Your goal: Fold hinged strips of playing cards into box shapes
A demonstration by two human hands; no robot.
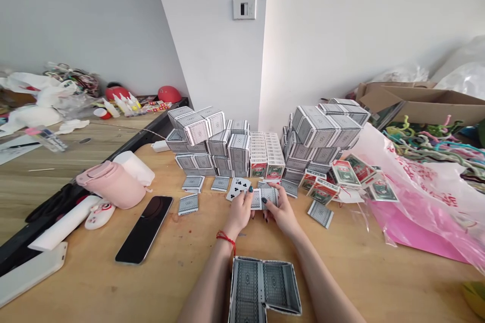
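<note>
Between my two hands, playing cards point(270, 196) with grey patterned backs are held over the middle of the table. My left hand point(241, 208) pinches their left side, thumb on top. My right hand point(281, 208) grips the right side, its thumb across the backs. Just left of my left thumb lies a face-up six of clubs point(237, 189). Close to my forearms stands an open-topped structure built of cards point(278, 287). Small card stacks point(188, 204) lie left of my hands, and another card stack point(320, 213) lies to the right.
Card-block piles rise at the left point(197, 131) and right point(322, 131), with boxed decks point(266, 154) between them. A black phone point(144, 229), a pink cup point(111, 184) and a white roll point(64, 223) lie left. Pink plastic point(417, 227) and a cardboard box point(420, 103) are right.
</note>
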